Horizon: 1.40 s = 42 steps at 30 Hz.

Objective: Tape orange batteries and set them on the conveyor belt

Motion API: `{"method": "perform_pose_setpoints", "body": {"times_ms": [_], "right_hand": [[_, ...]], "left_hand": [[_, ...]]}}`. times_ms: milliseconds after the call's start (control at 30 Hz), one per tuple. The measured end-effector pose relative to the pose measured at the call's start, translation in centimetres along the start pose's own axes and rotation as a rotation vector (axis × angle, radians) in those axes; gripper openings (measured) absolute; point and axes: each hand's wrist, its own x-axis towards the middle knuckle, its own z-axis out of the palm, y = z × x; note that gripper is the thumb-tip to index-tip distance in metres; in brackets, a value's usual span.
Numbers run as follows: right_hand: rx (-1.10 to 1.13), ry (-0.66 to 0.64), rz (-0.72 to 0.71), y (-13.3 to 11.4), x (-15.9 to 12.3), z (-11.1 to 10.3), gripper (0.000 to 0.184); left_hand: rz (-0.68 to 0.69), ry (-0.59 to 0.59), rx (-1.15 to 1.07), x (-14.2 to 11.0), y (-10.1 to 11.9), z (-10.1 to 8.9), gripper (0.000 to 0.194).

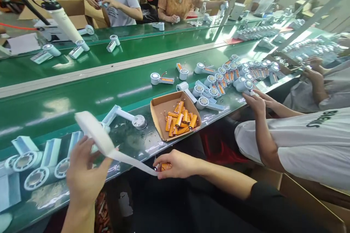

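My left hand (86, 169) grips a roll of white tape (94, 133) above the bench edge. From the roll a strip of tape (133, 162) stretches across to my right hand (175, 165). Between the thumb and fingers of that hand sits an orange battery (165, 166), partly covered, along with the strip's free end. Just beyond it, a shallow cardboard box (155, 116) contains several orange batteries (180, 120) with short wires. Light blue fan housings (37, 178) lie open on the bench by my left hand, and another fan housing (139, 122) rests behind the tape.
A green conveyor belt (117, 91) runs behind the bench. Many fan housings with batteries (218, 78) crowd the right side, where a co-worker's hands (255, 102) are busy. Across the belt sit more people. A box of reddish pieces (102, 214) stands below the bench.
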Motion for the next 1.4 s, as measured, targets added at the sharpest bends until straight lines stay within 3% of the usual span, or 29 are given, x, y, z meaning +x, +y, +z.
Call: {"method": "perform_pose_setpoints", "body": {"times_ms": [67,100,200,333,500,733,833,967,1033,1100,1167,1267,1333,1400], "right_hand": [[0.149,0.088,0.011,0.4,-0.9,-0.6,0.059],[0.246,0.154,-0.008,0.3,-1.5,-1.1,0.063],[0.390,0.363,-0.145,-1.0,-2.9,-2.9,0.049],[0.286,0.533,-0.328,-3.0,-3.6,-4.6,0.045],[0.256,0.501,-0.372,-3.9,-2.0,-4.3,0.052],[0.266,0.334,-0.153,-2.8,-1.4,-5.5,0.065],[0.280,0.325,-0.081,-1.9,-1.4,-5.5,0.056],[0.504,0.623,-0.208,-1.3,0.7,-3.3,0.047],[0.644,0.745,-0.274,-1.6,1.7,-3.6,0.046],[0.689,0.877,-0.369,-2.3,1.7,-6.1,0.039],[0.640,1.092,-0.532,-3.0,0.5,-10.0,0.029],[0.577,1.279,-0.643,-2.7,-3.1,-14.3,0.028],[0.592,1.275,-0.580,-1.2,-5.5,-14.5,0.033],[0.623,1.263,-0.507,0.6,-7.1,-13.3,0.036]], "left_hand": [[-0.061,0.068,0.034,0.0,-0.3,0.1,0.080],[-0.006,0.079,0.067,0.0,-0.1,0.3,0.079],[0.266,-0.050,0.132,-0.1,1.6,0.9,0.075],[0.396,-0.209,0.132,0.0,4.5,2.0,0.061],[0.489,-0.317,0.165,0.3,5.8,2.2,0.060],[0.566,-0.350,0.234,1.9,5.3,1.3,0.059],[0.624,-0.354,0.220,2.9,5.7,0.9,0.056],[0.563,-0.359,0.196,3.3,6.8,1.6,0.052],[0.509,-0.410,0.156,2.3,6.6,2.0,0.052],[0.475,-0.481,0.116,0.4,5.1,1.7,0.051],[0.420,-0.508,0.131,-1.9,2.4,0.6,0.047],[0.300,-0.436,0.196,-4.4,-1.9,-1.4,0.042],[0.224,-0.392,0.171,-3.7,-2.9,-1.2,0.047],[0.199,-0.407,0.065,-0.7,-1.3,1.4,0.044]]}}
